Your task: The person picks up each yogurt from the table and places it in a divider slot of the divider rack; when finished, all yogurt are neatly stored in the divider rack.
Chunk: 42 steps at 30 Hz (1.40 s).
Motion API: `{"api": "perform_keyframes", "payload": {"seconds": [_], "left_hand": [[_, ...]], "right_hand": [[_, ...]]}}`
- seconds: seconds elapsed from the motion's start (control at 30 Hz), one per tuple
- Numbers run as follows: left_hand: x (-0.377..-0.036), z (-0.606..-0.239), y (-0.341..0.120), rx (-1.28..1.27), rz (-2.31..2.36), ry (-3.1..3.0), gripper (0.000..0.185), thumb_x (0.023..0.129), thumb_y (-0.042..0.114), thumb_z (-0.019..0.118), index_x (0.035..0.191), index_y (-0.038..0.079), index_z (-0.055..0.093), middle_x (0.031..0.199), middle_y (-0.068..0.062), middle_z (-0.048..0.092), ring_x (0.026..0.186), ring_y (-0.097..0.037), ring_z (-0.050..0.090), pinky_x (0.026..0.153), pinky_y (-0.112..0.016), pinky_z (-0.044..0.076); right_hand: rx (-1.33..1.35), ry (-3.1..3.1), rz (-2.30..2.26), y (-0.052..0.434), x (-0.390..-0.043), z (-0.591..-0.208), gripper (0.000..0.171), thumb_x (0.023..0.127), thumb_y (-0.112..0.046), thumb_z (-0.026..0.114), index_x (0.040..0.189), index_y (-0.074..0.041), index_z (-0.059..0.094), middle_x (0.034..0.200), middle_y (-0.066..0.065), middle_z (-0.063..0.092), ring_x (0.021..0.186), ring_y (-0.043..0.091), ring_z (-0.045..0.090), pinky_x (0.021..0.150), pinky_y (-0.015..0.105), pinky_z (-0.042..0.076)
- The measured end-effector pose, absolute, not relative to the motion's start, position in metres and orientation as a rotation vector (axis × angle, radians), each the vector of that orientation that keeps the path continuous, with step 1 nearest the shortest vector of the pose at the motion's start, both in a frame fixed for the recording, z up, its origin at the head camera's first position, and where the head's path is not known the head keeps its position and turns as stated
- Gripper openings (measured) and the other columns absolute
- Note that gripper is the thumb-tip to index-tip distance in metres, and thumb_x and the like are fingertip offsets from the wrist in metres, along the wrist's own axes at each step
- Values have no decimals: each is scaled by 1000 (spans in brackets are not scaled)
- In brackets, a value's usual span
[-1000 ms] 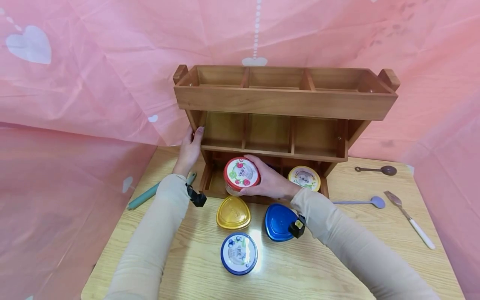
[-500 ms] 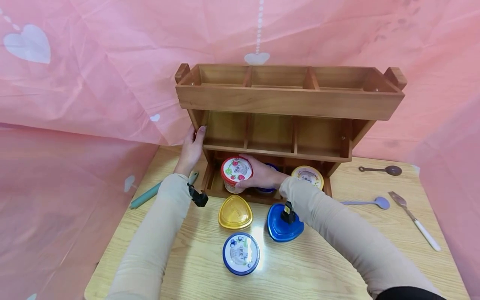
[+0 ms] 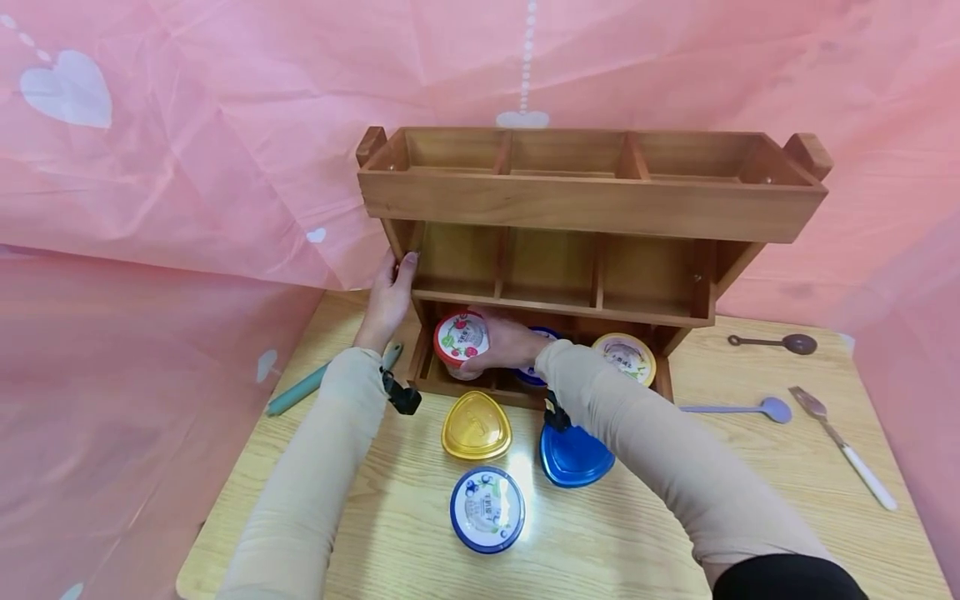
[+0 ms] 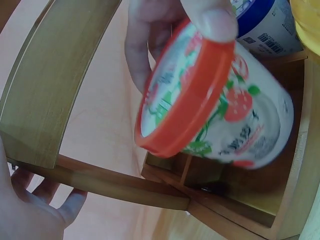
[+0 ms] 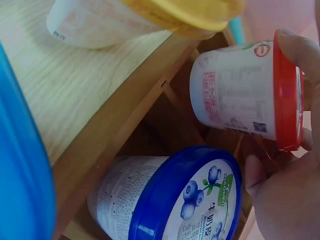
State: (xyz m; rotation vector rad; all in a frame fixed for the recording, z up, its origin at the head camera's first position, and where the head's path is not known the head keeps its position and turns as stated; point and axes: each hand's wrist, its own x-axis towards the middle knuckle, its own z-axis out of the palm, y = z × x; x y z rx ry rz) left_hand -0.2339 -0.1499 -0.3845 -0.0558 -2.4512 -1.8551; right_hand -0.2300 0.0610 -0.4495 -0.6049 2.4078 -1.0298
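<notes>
My right hand [image 3: 510, 340] grips the red rim of a white strawberry tub [image 3: 459, 337] from its right side, thumb toward the front. The tub leans over the left compartment of the wooden rack's bottom tier; in the left wrist view its base [image 4: 277, 135] tips down into that compartment. Beside it in the middle compartment sits a blueberry tub [image 5: 190, 200] with a dark blue lid, partly behind my right hand in the head view. A yellow-lidded tub [image 3: 624, 357] occupies the right compartment. My left hand [image 3: 390, 296] holds the left side panel of the three-tier rack [image 3: 592, 200].
On the table in front stand a gold-lidded tub [image 3: 477, 427], a shiny blue-lidded tub [image 3: 576, 458] and another blueberry tub [image 3: 487, 510]. A brown spoon [image 3: 798, 343], lavender spoon [image 3: 775, 409] and white-handled fork [image 3: 866, 475] lie right. A teal-handled utensil [image 3: 300, 390] lies left.
My right hand has carried the strawberry tub left and lower into the bottom tier, uncovering part of the blueberry tub there. My left hand keeps its hold on the rack.
</notes>
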Motion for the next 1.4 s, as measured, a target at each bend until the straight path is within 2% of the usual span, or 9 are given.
{"api": "perform_keyframes", "payload": {"seconds": [0.13,0.33,0.53,0.73,0.83,1.0,1.17,1.4], "left_hand": [[-244,-400,-153,-60,-1848,-2435,48,106,31,41,150,11,38,151,-16,43,138,-29,40,120,-43,27],[-252,-415,-157,-83,-1794,-2438,50,105,40,41,150,17,39,150,-11,45,137,-24,41,119,-41,29],[-252,-414,-156,-96,-1825,-2417,49,106,37,41,150,17,40,151,-11,44,139,-23,40,119,-40,28],[-234,-385,-148,-97,-1843,-2438,48,107,25,41,151,7,37,151,-17,43,141,-28,39,120,-40,27],[-230,-380,-147,-92,-1845,-2439,48,107,26,41,150,7,37,151,-18,43,140,-28,39,120,-40,28],[-229,-380,-148,-81,-1850,-2433,48,107,24,41,151,6,36,151,-18,42,140,-29,39,120,-41,27],[-230,-381,-148,-85,-1854,-2433,49,107,26,40,151,8,36,152,-18,41,140,-28,39,120,-41,27],[-231,-382,-149,-97,-1859,-2420,47,107,25,40,150,7,37,151,-18,42,140,-29,39,120,-41,27]], "right_hand": [[-591,2423,-928,57,-233,-452,110,71,-35,87,155,-6,21,142,15,50,126,28,50,115,40,35],[-609,2509,-697,50,-239,-460,109,72,-41,85,155,-7,23,149,16,42,133,31,44,118,43,31],[-613,2572,-560,48,-243,-469,110,71,-50,84,155,-14,24,157,12,32,143,31,32,119,56,23],[-623,2583,-534,48,-244,-471,112,72,-51,83,158,-16,19,162,13,24,147,33,25,119,60,17],[-624,2577,-542,47,-241,-471,115,73,-52,82,159,-17,13,164,13,19,150,34,20,119,62,15],[-670,2561,-580,52,-232,-461,113,77,-51,79,159,-13,11,165,13,15,152,35,12,119,64,12],[-728,2556,-683,64,-215,-442,106,81,-46,77,159,-14,12,164,14,18,151,37,16,120,61,14],[-769,2534,-807,88,-188,-428,95,83,-49,74,157,-16,23,158,13,29,146,36,28,118,56,26]]}}
